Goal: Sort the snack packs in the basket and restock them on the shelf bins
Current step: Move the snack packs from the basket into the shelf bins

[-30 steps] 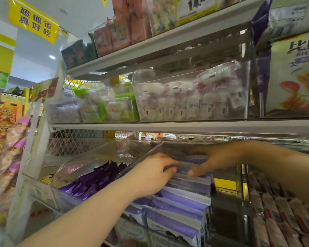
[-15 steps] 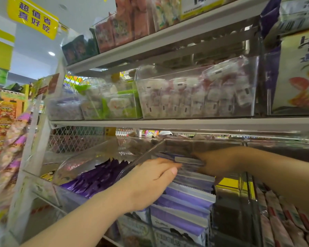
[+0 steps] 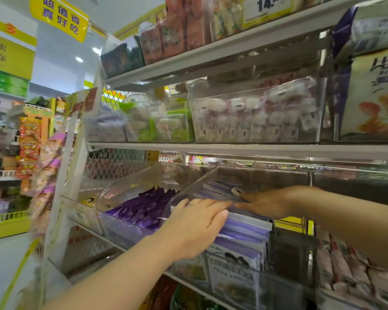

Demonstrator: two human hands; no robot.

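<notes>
Your left hand [image 3: 195, 229] lies flat, fingers straight, on the row of lavender snack packs [image 3: 244, 233] standing in the clear bin [image 3: 188, 193]. Your right hand [image 3: 264, 203] reaches in, touching the row's rear. Blur hides whether it grips.

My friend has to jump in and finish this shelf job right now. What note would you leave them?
Left hand: open, fingers flat on the lavender packs in the middle clear bin.
Right hand: thumb and fingers pinch the rear packs of that row.
The bin to the left holds dark purple packs.
Done: a row of lavender packs stands in the bin.
Left: settle the rear packs, let go, then probably fetch more from the basket, which is out of view.
</notes>
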